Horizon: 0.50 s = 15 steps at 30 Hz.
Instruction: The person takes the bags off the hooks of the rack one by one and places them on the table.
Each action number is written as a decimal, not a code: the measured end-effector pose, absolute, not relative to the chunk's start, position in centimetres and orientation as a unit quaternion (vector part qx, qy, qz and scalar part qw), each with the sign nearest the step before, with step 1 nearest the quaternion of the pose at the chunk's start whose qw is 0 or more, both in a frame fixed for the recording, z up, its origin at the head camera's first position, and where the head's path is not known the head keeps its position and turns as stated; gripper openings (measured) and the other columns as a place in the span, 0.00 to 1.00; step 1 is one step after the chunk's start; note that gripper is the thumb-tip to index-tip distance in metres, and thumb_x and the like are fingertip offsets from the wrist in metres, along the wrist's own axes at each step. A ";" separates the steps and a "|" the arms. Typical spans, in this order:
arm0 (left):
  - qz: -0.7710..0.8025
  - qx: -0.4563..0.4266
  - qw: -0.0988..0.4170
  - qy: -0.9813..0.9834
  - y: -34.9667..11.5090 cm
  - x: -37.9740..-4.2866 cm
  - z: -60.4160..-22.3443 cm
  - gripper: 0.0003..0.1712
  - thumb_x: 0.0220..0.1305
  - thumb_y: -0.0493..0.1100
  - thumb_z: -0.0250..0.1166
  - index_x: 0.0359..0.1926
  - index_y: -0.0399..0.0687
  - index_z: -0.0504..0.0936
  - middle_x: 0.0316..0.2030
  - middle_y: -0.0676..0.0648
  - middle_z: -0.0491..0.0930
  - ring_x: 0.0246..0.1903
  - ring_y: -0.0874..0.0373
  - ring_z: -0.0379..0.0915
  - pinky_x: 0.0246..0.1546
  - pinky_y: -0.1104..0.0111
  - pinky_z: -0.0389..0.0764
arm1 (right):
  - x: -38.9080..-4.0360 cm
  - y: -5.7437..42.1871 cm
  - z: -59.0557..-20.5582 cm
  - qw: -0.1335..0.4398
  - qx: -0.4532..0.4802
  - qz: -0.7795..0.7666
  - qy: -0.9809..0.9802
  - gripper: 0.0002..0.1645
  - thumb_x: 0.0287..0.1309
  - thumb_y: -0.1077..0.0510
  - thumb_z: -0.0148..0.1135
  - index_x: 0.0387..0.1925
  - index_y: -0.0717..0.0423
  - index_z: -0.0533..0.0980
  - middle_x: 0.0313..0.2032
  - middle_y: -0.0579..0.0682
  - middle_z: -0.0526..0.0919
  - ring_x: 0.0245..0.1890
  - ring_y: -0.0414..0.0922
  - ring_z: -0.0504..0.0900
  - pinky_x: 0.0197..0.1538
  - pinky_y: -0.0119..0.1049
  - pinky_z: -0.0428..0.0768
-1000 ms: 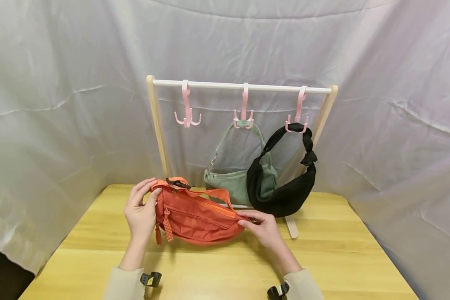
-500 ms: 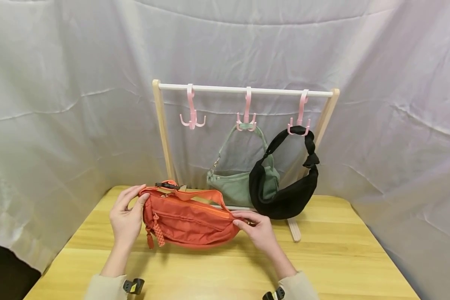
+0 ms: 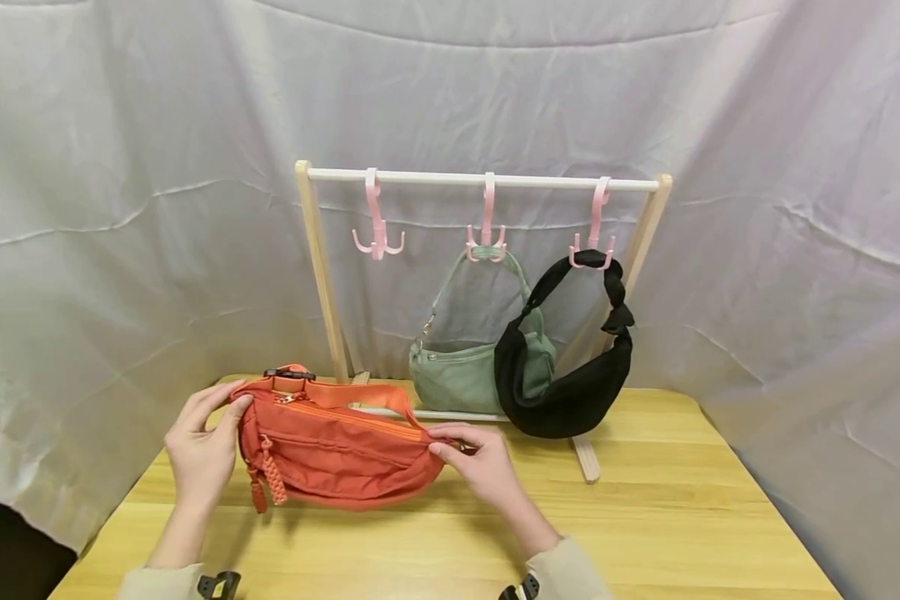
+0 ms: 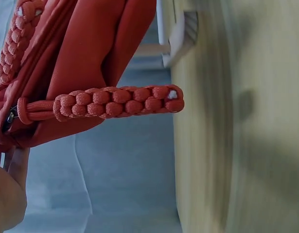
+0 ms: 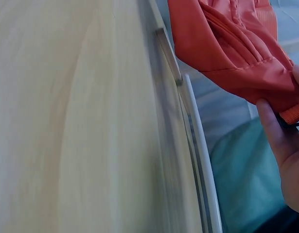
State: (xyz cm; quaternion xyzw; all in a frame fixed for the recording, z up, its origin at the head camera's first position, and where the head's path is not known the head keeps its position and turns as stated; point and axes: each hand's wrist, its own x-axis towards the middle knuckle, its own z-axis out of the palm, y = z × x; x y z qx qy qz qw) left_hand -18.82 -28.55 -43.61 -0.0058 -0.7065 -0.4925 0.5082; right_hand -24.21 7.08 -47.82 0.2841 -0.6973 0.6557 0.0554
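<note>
A red-orange waist bag hangs between my two hands above the table, its zipper along the top and an orange strap with a black buckle arching over it. My left hand pinches the bag's left end between thumb and fingers. The right end is pinched by my right hand. Braided cord pulls dangle from the bag near the left hand. In the right wrist view, thumb and fingers grip the bag's corner beside the orange webbing.
Behind the bag stands a rack with a white bar and wooden legs. Three pink hooks hang from it; the left hook carries nothing. A green bag hangs from the middle hook, a black bag from the right one. Grey cloth surrounds the wooden table.
Both hands have moved left with the red-orange waist bag, and slightly toward the front. The bag is now clear of the green bag in the head view. Both grips stay the same.
</note>
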 end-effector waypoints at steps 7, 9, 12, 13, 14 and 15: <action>-0.471 0.023 0.510 -0.719 -31.1 -17.8 -43.9 0.13 0.59 0.23 0.73 0.46 0.32 0.90 0.42 0.69 0.82 0.46 0.73 0.79 0.47 0.83 0.74 | -23.8 4.4 -48.0 0.036 0.292 0.654 -0.697 0.10 0.61 0.66 0.74 0.45 0.59 0.89 0.47 0.53 0.90 0.46 0.43 0.88 0.42 0.28 0.85; -0.467 0.025 0.513 -0.720 -31.6 -17.6 -43.9 0.13 0.59 0.23 0.72 0.46 0.31 0.90 0.42 0.70 0.82 0.46 0.73 0.79 0.47 0.83 0.75 | -23.8 3.7 -48.2 0.035 0.298 0.650 -0.698 0.10 0.61 0.65 0.74 0.45 0.59 0.89 0.47 0.53 0.91 0.45 0.43 0.88 0.41 0.28 0.85; -0.463 0.028 0.516 -0.721 -32.3 -17.4 -44.1 0.13 0.59 0.23 0.72 0.46 0.31 0.90 0.42 0.70 0.82 0.46 0.74 0.80 0.47 0.84 0.75 | -24.0 2.7 -48.4 0.033 0.304 0.645 -0.700 0.10 0.62 0.63 0.74 0.45 0.58 0.89 0.46 0.52 0.91 0.44 0.42 0.88 0.40 0.27 0.84; -0.461 0.029 0.516 -0.722 -32.6 -17.3 -44.2 0.14 0.59 0.23 0.72 0.47 0.31 0.90 0.42 0.70 0.82 0.45 0.75 0.80 0.46 0.84 0.75 | -24.0 2.4 -48.4 0.030 0.304 0.643 -0.702 0.10 0.62 0.62 0.74 0.45 0.58 0.89 0.46 0.52 0.91 0.43 0.41 0.87 0.40 0.27 0.83; -0.459 0.031 0.515 -0.723 -32.9 -17.3 -44.3 0.14 0.59 0.23 0.72 0.47 0.31 0.90 0.42 0.70 0.82 0.45 0.75 0.80 0.46 0.84 0.75 | -24.0 2.1 -48.5 0.028 0.305 0.641 -0.704 0.10 0.62 0.61 0.74 0.45 0.57 0.89 0.46 0.51 0.91 0.43 0.40 0.87 0.40 0.26 0.83; -0.456 0.032 0.516 -0.724 -33.2 -17.2 -44.4 0.14 0.59 0.23 0.72 0.47 0.31 0.90 0.42 0.70 0.82 0.44 0.76 0.80 0.45 0.85 0.75 | -24.0 1.8 -48.5 0.025 0.306 0.640 -0.704 0.10 0.62 0.61 0.74 0.45 0.57 0.89 0.46 0.51 0.91 0.42 0.39 0.86 0.39 0.26 0.82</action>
